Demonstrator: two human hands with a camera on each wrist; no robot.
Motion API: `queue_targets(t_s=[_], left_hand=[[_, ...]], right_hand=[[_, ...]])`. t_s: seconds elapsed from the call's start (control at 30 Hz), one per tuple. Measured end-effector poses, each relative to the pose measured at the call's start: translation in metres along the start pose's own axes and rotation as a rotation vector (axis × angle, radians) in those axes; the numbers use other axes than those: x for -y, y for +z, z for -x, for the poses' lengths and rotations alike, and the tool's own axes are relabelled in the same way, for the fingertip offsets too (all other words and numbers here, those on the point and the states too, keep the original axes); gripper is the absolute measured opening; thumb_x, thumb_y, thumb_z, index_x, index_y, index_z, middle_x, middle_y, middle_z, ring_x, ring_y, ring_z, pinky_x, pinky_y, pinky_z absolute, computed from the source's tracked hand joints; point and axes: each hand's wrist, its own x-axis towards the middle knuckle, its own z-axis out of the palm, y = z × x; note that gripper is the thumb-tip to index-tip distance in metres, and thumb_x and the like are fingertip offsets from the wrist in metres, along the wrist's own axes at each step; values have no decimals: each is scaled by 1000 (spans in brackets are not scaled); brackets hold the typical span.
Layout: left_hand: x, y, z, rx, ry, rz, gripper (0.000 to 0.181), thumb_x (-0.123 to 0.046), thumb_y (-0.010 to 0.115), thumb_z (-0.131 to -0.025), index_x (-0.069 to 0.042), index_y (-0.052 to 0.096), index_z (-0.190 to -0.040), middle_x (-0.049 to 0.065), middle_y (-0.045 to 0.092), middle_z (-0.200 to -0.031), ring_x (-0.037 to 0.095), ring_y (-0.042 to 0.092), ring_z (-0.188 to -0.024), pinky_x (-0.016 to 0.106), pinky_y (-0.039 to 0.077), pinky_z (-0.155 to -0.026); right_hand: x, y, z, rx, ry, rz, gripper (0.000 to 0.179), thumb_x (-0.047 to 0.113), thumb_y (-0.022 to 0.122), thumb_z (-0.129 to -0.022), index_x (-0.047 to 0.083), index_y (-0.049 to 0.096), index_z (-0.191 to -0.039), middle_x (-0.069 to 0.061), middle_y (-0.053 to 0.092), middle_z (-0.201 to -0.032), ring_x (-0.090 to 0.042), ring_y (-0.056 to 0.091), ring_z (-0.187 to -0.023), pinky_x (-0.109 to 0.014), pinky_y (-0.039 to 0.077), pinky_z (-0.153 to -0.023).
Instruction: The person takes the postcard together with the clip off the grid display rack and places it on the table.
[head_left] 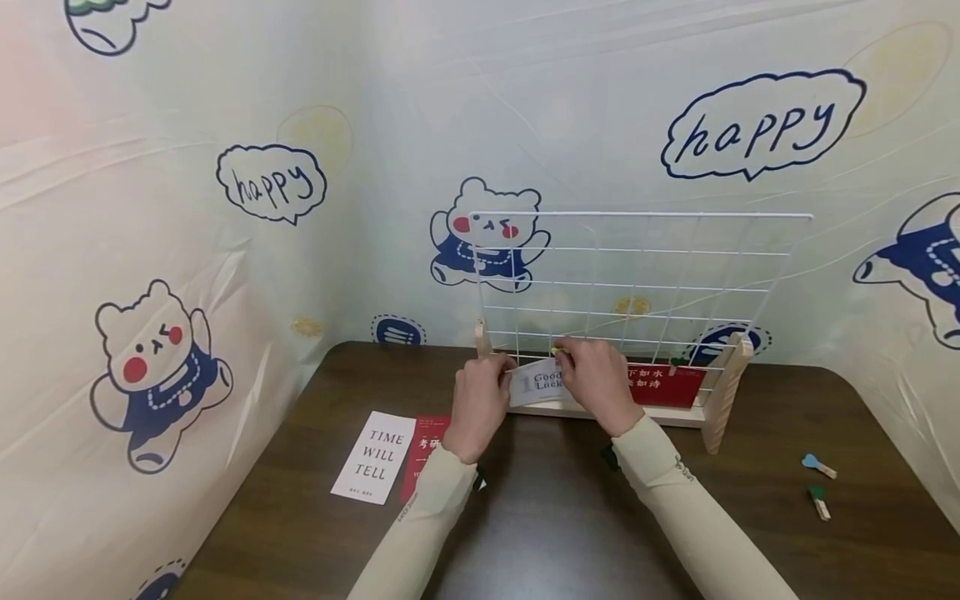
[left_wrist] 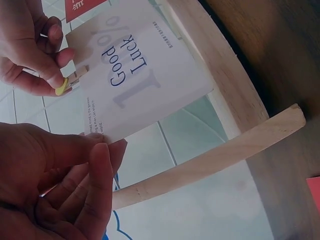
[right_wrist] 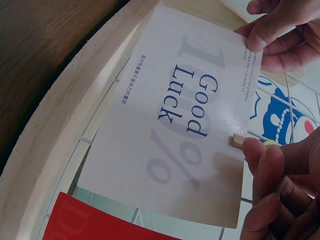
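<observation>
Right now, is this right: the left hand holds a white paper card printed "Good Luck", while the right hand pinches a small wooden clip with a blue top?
Not quite: the small wooden clip has a yellow top, not blue, as the left wrist view shows. The right hand does pinch it, and the left hand holds the white paper card.

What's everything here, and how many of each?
Backdrop: one, pale, behind everything
Table: one, dark brown, below
Wooden stand: one, pale, on table
Wire grid: one, white, in stand
White cards: two, white, grid and table
Red cards: two, red, grid and table
Yellow clip: one, yellow, at grid
Green clips: two, green, grid and table
Blue clip: one, blue, table
White corner: one, white, table, mostly hidden
Left hand: one, pinching white card
Right hand: one, pinching yellow clip
Sleeves: two, cream, on forearms
Wrist pieces: two, black, at cuffs
</observation>
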Motion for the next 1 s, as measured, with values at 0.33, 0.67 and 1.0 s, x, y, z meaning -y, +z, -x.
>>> queue_targets(t_s=[0.33, 0.67, 1.0], left_hand=[[1, -2, 1, 18, -16, 25, 16, -9, 77, -94, -9, 80, -110, 12, 80, -112, 31, 80, -98, 46, 64, -87], [-1, -8, 2, 22, -17, 27, 15, -9, 76, -95, -10, 80, -109, 12, 80, -112, 32, 80, -98, 46, 64, -86], [-3, -9, 3, 41, -4, 39, 14, -8, 74, -96, -8, 79, -109, 13, 80, -111, 30, 80, -96, 45, 65, -83]], right_hand=[[2, 2, 0, -64, -60, -1, 12, 13, 73, -95, 10, 83, -101, -13, 81, -89, -27, 70, -67, -35, 52, -50], [4, -1, 1, -120, -105, -17, 12, 13, 74, -95, 10, 84, -102, -13, 80, -84, -29, 71, -66, -35, 53, -50], [2, -8, 0, -153, -138, -32, 14, 12, 73, -96, 9, 83, -105, -12, 80, -81, -26, 68, -59, -29, 43, -45]])
